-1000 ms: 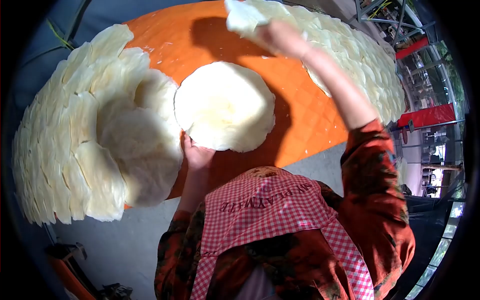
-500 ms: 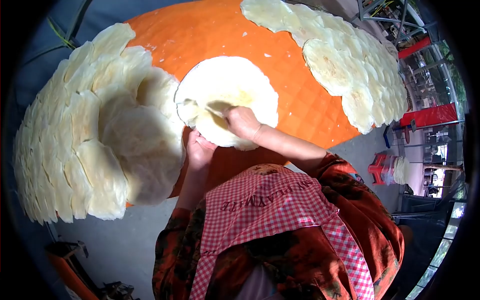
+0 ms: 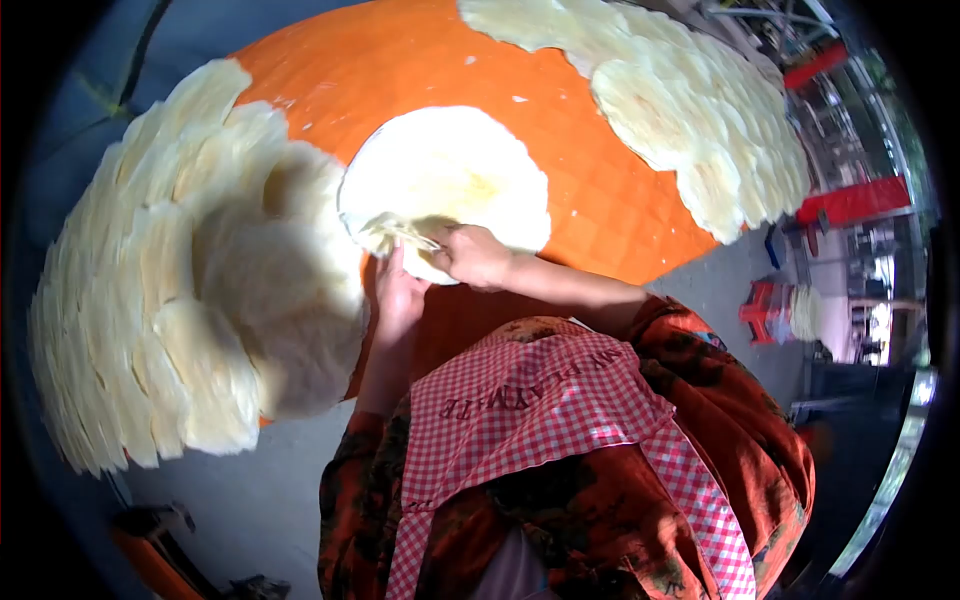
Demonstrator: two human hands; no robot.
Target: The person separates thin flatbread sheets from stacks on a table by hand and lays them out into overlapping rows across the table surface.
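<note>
A pale, thin round flatbread [image 3: 450,165], maybe a stack of them, lies before me on an orange sheet [image 3: 380,60]. Its near left edge is bunched into a crumpled fold [image 3: 395,235]. My left hand [image 3: 400,290] is closed on that near edge, thumb on top and pointing away from me. Just right of it, my right hand [image 3: 475,258] is a closed fist, pinching part of the fold. The right fingertips are partly hidden by the hand itself.
Overlapping flatbreads [image 3: 120,330] cover the left side, partly in shadow. More of them [image 3: 690,100] spread over the far right. Red stools [image 3: 765,310] stand on the grey floor to the right, a round pale stack [image 3: 805,313] beside them.
The flatbread's near left edge has been gathered and lifted into a fold. My right hand has moved slightly toward me, and my left thumb now rests over the edge.
</note>
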